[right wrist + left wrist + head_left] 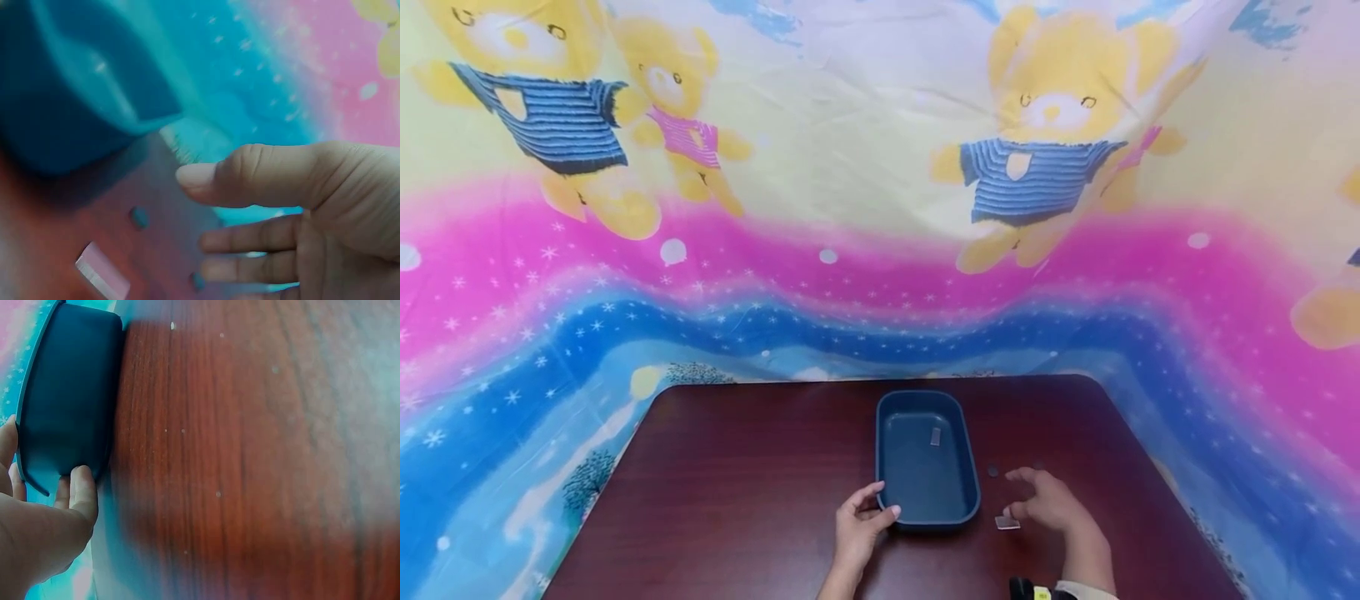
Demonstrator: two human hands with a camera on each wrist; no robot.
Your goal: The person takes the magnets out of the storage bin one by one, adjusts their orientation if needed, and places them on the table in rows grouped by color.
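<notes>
A dark blue rectangular tray [927, 492] with rounded corners stands on the table. My left hand [856, 529] grips its near left corner, the thumb at the near rim and a finger at the left side. In the left wrist view the left hand [47, 531] touches the tray's outer wall [72, 387]. A small clear rectangular piece [936, 437] lies inside the tray. My right hand [1047, 504] is right of the tray with fingers apart, above a similar rectangular piece [1008, 523]. The right wrist view shows nothing held between the thumb and fingers of the right hand [300, 206].
A small dark round piece [992, 472] lies on the table right of the tray, and a second round piece [197, 281] shows in the right wrist view. The dark red wood table [760, 467] is backed by a patterned curtain [850, 167] with bears.
</notes>
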